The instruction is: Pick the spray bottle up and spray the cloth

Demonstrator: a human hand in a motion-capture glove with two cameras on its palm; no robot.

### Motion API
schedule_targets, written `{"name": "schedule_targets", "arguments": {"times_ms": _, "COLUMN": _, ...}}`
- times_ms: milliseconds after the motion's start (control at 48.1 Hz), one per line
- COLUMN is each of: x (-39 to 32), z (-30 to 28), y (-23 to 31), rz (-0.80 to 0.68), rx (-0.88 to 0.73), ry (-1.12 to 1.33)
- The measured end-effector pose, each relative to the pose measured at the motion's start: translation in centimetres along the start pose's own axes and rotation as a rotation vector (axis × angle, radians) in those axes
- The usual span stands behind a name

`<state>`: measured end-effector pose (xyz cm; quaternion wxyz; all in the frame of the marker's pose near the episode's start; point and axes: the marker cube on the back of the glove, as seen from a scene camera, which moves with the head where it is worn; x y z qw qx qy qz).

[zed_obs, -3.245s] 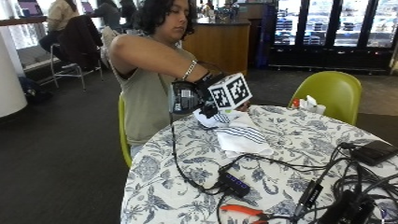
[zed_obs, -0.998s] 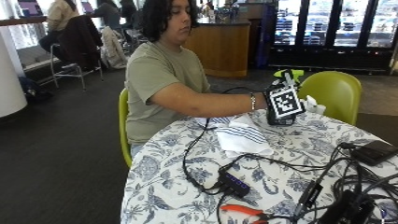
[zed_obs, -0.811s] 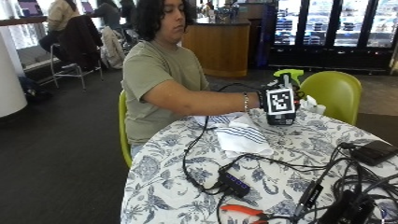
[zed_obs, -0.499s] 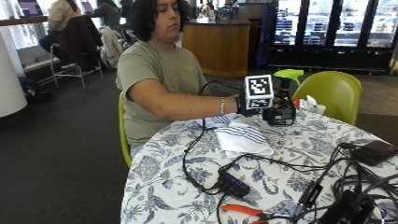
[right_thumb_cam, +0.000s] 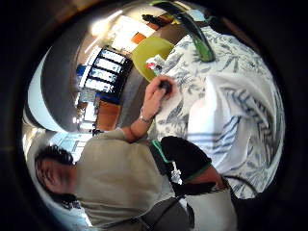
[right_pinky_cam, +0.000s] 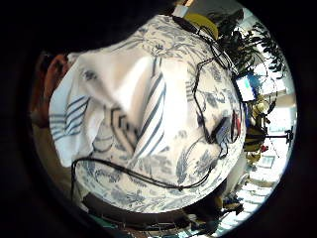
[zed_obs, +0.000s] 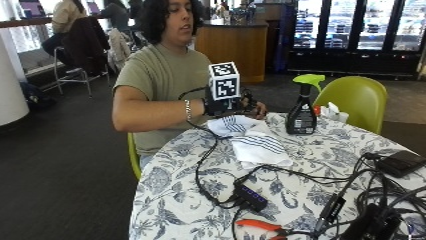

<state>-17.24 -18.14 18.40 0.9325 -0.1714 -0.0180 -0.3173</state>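
Observation:
A dark spray bottle [zed_obs: 301,111] with a green trigger head stands upright on the flowered table [zed_obs: 313,150], beside the far edge. To its left lies the white cloth [zed_obs: 256,140] with blue stripes, crumpled. My gloved right hand [zed_obs: 227,106] hovers just over the cloth's far end, well apart from the bottle, and holds nothing. In the little finger side palm view the cloth [right_pinky_cam: 124,109] spreads out below the palm. The thumb side palm view shows the bottle [right_thumb_cam: 197,38], the cloth [right_thumb_cam: 226,120] and the bare hand [right_thumb_cam: 156,96] resting at the table's edge.
Black cables cross the table to a black hub [zed_obs: 251,196]. Orange-handled pliers [zed_obs: 263,226] lie near the front edge, and a flat black device [zed_obs: 399,162] at the right. A yellow-green chair [zed_obs: 356,97] stands behind the bottle.
A second ago my gloved hand was at the bottle. It has since moved left to above the cloth's far end, and the bottle stays standing on the table.

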Motion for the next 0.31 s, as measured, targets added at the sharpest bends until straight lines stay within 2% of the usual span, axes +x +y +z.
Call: {"name": "schedule_targets", "arguments": {"times_ms": 312, "x": -2.1, "z": -0.8, "y": 6.2, "rz": -0.019, "rx": 0.017, "ry": 0.046}}
